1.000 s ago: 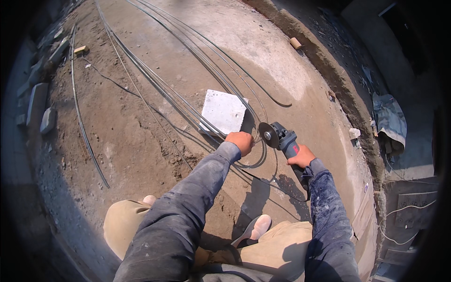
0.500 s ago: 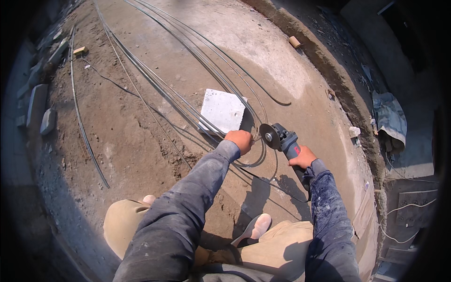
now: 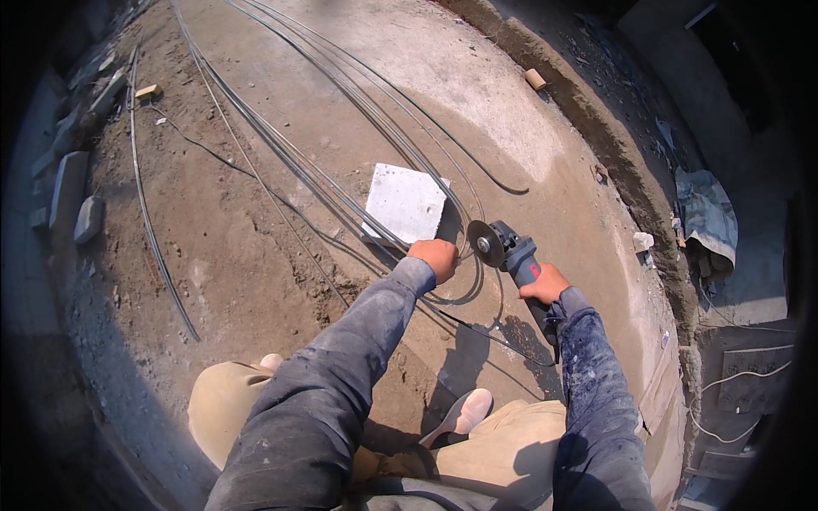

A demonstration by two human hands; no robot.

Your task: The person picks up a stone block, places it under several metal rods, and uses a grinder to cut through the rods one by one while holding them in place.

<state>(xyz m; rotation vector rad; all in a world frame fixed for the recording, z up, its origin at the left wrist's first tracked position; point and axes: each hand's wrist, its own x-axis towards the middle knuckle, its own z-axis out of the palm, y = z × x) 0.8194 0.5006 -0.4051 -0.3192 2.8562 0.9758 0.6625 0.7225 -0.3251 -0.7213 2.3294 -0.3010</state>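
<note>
My right hand [image 3: 547, 284] is wrapped round the grey body of an angle grinder [image 3: 521, 262]. Its dark cutting disc [image 3: 480, 237] faces left, close beside my left fist; whether it touches a rod I cannot tell. My left hand [image 3: 435, 259] is closed on steel rods [image 3: 375, 223], gripping them near their bent end. Those rods run from the far left across the near corner of a pale concrete block [image 3: 399, 198], which lies on the ground. Other long rods [image 3: 362, 98] curve round behind the block's right side. A black cord [image 3: 498, 338] trails below the grinder.
More rods [image 3: 146, 217] and a thin dark cable [image 3: 213, 155] lie across the dirt on the left. Stone blocks [image 3: 68, 192] line the left edge. A low ledge [image 3: 588, 128] runs down the right, with a crumpled sheet [image 3: 707, 217] beyond it. My shoe [image 3: 467, 413] is close below.
The grinder and my right hand have shifted slightly left and up, bringing the disc a little nearer my left fist. My left hand keeps its hold on the rods.
</note>
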